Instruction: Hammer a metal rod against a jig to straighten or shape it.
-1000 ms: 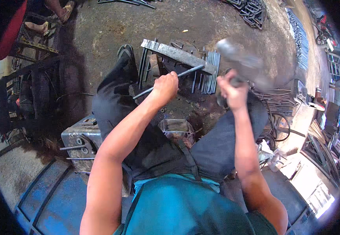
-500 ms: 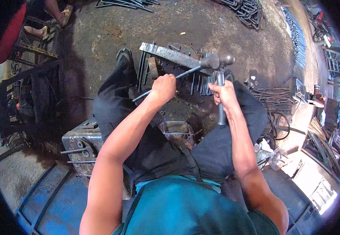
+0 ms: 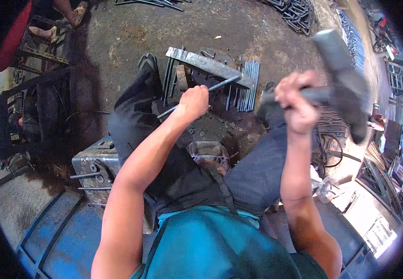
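My left hand grips a thin steel rod whose far end rests on a long grey steel bar lying on the ground between my feet. My right hand is raised to the right and closed around the handle of a heavy hammer, whose blurred dark head hangs above and right of the bar. A bundle of straight thin rods lies just behind the bar.
A grey metal box with rods sticking out stands by my left leg. A blue surface lies at lower left. Bent metal pieces are heaped at the top. Another person's feet show at upper left. Cables and scrap lie at the right.
The hammer was down on the rod's end at the bar half a second ago; now my right hand has lifted it up and to the right. My left hand keeps the rod in place.
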`<state>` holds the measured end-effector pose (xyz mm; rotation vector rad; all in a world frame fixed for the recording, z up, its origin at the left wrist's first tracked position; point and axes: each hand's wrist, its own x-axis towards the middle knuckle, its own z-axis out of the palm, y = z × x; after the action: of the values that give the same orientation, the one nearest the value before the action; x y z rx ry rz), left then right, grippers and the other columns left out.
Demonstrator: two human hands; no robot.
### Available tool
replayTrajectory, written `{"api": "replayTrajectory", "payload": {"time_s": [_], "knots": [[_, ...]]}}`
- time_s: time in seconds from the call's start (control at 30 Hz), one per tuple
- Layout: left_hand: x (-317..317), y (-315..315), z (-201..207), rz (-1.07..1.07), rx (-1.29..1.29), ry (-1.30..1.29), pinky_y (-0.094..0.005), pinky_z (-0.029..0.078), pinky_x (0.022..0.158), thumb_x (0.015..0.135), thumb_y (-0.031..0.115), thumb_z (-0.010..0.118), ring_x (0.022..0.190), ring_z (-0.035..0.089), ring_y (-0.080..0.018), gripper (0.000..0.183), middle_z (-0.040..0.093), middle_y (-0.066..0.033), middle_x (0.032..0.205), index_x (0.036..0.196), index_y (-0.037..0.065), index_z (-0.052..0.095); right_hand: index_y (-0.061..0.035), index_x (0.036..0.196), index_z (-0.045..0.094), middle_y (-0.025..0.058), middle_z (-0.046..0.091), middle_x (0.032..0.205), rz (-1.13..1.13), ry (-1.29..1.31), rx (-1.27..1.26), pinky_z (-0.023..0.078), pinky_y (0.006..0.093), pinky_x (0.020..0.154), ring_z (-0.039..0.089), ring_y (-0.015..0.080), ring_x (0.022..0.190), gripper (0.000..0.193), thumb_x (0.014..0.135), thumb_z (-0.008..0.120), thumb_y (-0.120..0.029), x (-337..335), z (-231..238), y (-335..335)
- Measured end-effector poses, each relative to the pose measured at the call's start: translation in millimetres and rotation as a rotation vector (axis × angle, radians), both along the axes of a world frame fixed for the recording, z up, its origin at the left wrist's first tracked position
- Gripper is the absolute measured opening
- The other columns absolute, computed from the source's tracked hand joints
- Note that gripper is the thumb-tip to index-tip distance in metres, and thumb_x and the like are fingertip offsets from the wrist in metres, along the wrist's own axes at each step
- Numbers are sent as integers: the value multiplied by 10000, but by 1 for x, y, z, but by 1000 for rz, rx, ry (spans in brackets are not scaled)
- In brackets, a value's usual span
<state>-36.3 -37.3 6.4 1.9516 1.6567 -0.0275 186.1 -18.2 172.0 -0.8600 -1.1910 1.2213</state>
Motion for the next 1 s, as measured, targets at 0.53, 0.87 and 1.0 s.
{"api": "replayTrajectory", "payload": {"time_s": [0.53,0.87,1.0], "knots": [[-5,7,9,93,-189,-83,-535,499,838,924,264,545,944,626,-473,333,641,-331,940,1002,-56,596,33,760,594,75,587,636,-97,-873,-678,456,347,666,559,169,636,239,687,783,-93,17,-136,-38],[-14,9,2,-33,-170,-90,-545,491,825,951,228,489,910,631,-477,302,655,-305,906,993,-50,598,-56,805,525,-16,491,594,-75,-154,-204,325,244,409,430,78,440,202,802,719,1,-4,6,-14],[-13,9,7,-10,-185,-79,-515,506,874,898,190,524,967,647,-432,276,664,-273,1014,1026,-22,645,-36,821,448,32,453,645,37,102,80,361,246,475,424,100,497,210,852,628,67,-7,29,-7]]}}
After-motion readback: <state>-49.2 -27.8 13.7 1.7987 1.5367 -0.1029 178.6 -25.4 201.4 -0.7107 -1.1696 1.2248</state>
